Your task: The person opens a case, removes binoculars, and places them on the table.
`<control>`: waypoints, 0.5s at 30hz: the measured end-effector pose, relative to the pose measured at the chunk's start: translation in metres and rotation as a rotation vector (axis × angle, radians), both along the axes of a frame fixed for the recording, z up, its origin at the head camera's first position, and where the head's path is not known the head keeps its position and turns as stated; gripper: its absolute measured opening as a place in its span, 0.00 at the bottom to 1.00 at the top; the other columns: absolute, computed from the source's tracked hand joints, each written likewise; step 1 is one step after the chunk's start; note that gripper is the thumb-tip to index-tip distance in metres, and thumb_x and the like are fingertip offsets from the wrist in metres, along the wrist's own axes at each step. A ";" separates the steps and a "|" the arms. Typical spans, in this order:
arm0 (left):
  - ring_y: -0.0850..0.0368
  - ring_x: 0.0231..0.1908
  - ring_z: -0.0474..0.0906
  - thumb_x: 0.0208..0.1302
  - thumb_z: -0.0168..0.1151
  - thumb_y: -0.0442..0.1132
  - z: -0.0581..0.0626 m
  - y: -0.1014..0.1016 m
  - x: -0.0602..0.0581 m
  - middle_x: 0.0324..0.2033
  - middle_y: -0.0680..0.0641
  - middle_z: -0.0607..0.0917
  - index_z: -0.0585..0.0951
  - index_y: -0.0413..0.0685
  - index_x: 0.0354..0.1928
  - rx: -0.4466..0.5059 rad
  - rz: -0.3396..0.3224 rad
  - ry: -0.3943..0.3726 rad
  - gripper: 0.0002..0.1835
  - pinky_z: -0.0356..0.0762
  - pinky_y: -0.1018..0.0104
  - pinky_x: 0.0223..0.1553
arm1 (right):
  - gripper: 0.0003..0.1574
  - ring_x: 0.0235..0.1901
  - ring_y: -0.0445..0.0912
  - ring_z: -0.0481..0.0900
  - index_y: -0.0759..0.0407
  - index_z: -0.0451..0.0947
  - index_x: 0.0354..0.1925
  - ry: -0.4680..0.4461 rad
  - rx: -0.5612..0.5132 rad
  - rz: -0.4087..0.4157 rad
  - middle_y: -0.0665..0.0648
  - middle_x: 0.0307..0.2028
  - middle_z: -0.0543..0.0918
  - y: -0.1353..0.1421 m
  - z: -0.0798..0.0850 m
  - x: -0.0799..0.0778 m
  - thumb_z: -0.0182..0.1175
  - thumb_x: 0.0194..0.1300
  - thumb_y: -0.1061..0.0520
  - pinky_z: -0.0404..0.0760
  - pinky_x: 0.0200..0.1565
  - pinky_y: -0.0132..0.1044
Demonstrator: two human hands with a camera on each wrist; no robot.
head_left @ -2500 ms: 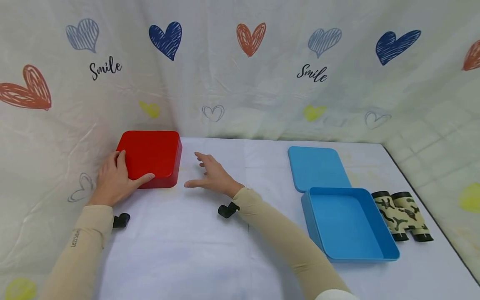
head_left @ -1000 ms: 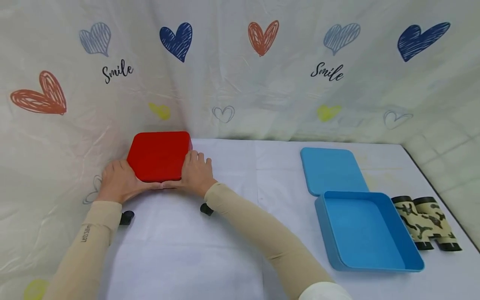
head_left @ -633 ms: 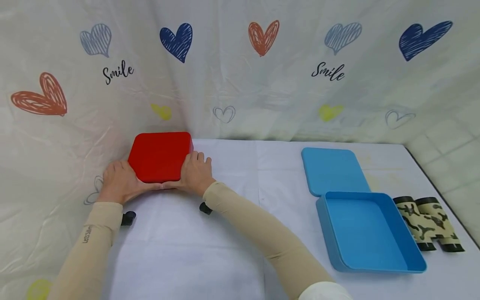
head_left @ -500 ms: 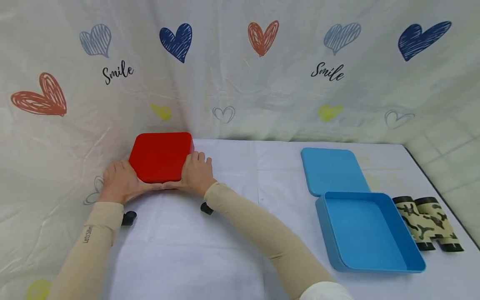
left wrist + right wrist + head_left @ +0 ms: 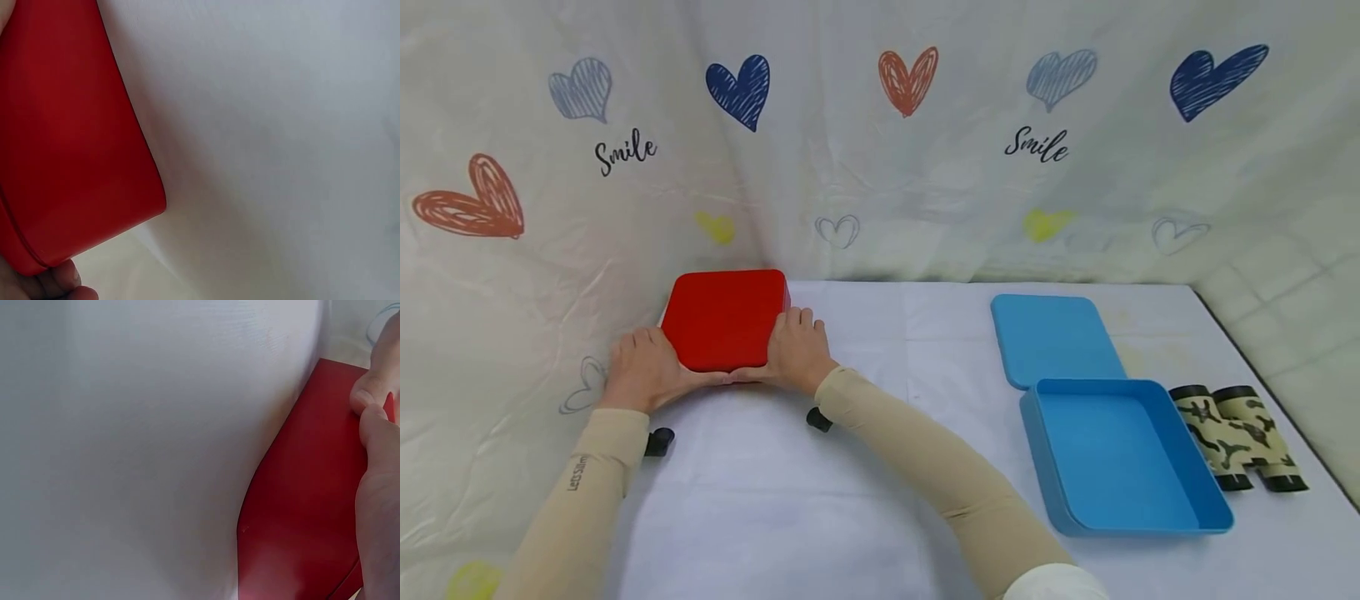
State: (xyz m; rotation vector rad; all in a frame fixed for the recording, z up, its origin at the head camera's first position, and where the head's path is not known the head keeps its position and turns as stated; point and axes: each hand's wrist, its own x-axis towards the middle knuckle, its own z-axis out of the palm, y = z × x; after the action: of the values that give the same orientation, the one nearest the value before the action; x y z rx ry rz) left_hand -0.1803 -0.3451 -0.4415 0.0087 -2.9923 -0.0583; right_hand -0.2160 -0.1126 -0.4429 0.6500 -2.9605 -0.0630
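Note:
A red lidded box point(image 5: 726, 321) lies at the back left of the table. My left hand point(image 5: 643, 367) grips its near left corner, and my right hand point(image 5: 797, 350) grips the near right corner. Both thumbs run along the front side and meet at the tips. In the left wrist view, curled fingertips point(image 5: 65, 278) hold the edge by the seam of the lid point(image 5: 15, 244). The right wrist view shows both thumbs against the red front wall point(image 5: 306, 481). The lid appears seated on the box; what is inside is hidden.
An uncovered blue box point(image 5: 1127, 458) stands at the right, with its flat blue lid point(image 5: 1056, 340) behind it. Camouflage binoculars point(image 5: 1240, 437) lie against its right side. A heart-printed curtain point(image 5: 850, 167) hangs along the back and left of the white-covered table point(image 5: 790, 508).
My right hand has come left from the open table onto the red box, and my left thumb has moved from its top to its front. Lately both hands have barely moved; the view has shifted slightly.

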 end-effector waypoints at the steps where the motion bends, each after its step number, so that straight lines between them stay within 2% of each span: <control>1: 0.41 0.25 0.69 0.41 0.66 0.83 0.000 0.001 0.000 0.20 0.35 0.71 0.66 0.35 0.24 0.002 0.001 0.005 0.51 0.63 0.58 0.28 | 0.61 0.40 0.45 0.74 0.54 0.71 0.42 0.001 -0.002 0.001 0.52 0.38 0.78 0.002 0.000 0.001 0.41 0.47 0.02 0.74 0.35 0.34; 6: 0.40 0.26 0.69 0.40 0.68 0.82 0.001 0.010 0.004 0.21 0.34 0.71 0.67 0.34 0.25 0.017 -0.014 0.027 0.51 0.64 0.56 0.27 | 0.61 0.40 0.45 0.74 0.54 0.72 0.42 0.019 -0.005 0.010 0.52 0.38 0.79 0.011 0.000 0.004 0.41 0.48 0.03 0.75 0.35 0.34; 15: 0.45 0.20 0.66 0.38 0.73 0.77 -0.003 0.023 0.008 0.15 0.39 0.68 0.65 0.38 0.19 -0.026 -0.085 0.146 0.46 0.63 0.57 0.27 | 0.61 0.41 0.45 0.73 0.54 0.72 0.46 -0.007 0.001 -0.002 0.52 0.39 0.79 0.026 -0.001 0.009 0.43 0.48 0.03 0.77 0.39 0.34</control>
State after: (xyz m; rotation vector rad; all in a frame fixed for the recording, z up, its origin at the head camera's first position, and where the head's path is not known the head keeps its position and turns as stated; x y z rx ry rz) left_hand -0.1721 -0.3224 -0.4441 -0.1199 -2.8464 -0.0277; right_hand -0.2067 -0.0868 -0.4437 0.6492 -2.9676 -0.0630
